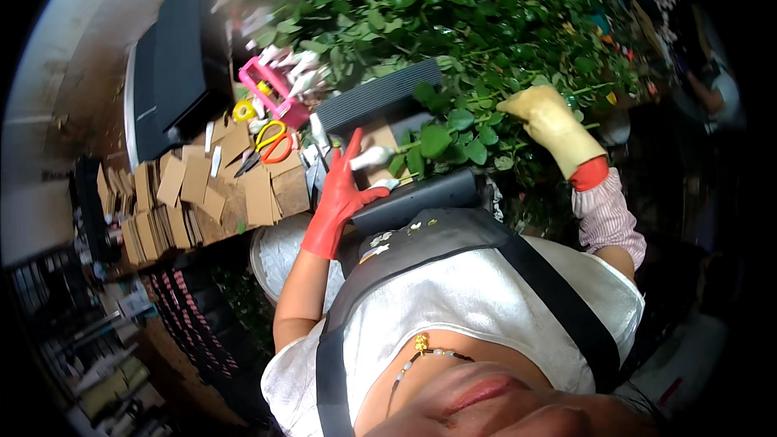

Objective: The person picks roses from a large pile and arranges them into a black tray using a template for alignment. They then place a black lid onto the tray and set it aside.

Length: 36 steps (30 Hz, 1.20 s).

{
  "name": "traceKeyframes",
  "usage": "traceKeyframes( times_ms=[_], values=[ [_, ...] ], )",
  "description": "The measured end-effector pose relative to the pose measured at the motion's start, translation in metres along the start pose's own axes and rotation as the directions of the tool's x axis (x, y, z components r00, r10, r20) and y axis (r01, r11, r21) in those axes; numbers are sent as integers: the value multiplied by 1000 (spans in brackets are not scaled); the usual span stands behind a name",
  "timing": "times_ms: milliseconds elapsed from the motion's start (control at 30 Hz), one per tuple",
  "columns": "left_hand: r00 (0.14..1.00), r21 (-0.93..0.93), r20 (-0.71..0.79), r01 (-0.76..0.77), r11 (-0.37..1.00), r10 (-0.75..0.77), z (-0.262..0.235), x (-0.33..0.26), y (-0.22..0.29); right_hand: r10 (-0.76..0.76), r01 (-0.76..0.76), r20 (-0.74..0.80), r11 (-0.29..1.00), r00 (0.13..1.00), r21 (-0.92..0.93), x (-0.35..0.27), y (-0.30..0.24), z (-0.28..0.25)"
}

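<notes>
My left hand, in a red rubber glove, is open, thumb and fingers spread beside two white-covered buds. One white-covered bud lies between thumb and fingers; another bud is at the thumb tip. Their leafy stems, which look like rose stems, stretch right across a holder between a ridged dark side and a smooth black front bar. At the right, my right hand, in a cream glove over a red one, is closed around green stems; its fingertips are partly hidden by leaves.
A large heap of leafy stems covers the far table. To the left are a pink plastic frame, more white-covered buds, a yellow tape roll, scissors and many cardboard pieces. Another person is at far right.
</notes>
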<state>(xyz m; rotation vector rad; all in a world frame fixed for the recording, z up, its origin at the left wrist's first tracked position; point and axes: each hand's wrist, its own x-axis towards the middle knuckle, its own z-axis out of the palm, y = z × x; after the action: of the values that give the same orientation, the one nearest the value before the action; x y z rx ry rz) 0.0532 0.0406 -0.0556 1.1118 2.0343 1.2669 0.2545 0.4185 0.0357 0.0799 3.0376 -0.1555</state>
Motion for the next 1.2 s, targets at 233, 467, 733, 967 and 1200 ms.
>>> traceKeyframes(
  times_ms=[233,467,733,967,1200],
  values=[
    [992,155,118,17,988,-36,-4,-4,-8,83,-84,317,996,945,-10,26,-11,-27],
    [985,196,118,-146,970,124,-6,18,2,67,-179,-320,926,945,-333,135,62,111],
    [999,242,46,-37,969,27,-4,3,2,-52,74,-740,997,671,-2,105,21,-32],
    [955,-270,-21,280,921,-297,13,-5,-23,-203,436,-522,819,828,373,46,-35,-24],
    [981,-355,43,191,915,-188,4,0,-8,-139,119,135,982,981,147,54,-20,34]
  ],
)
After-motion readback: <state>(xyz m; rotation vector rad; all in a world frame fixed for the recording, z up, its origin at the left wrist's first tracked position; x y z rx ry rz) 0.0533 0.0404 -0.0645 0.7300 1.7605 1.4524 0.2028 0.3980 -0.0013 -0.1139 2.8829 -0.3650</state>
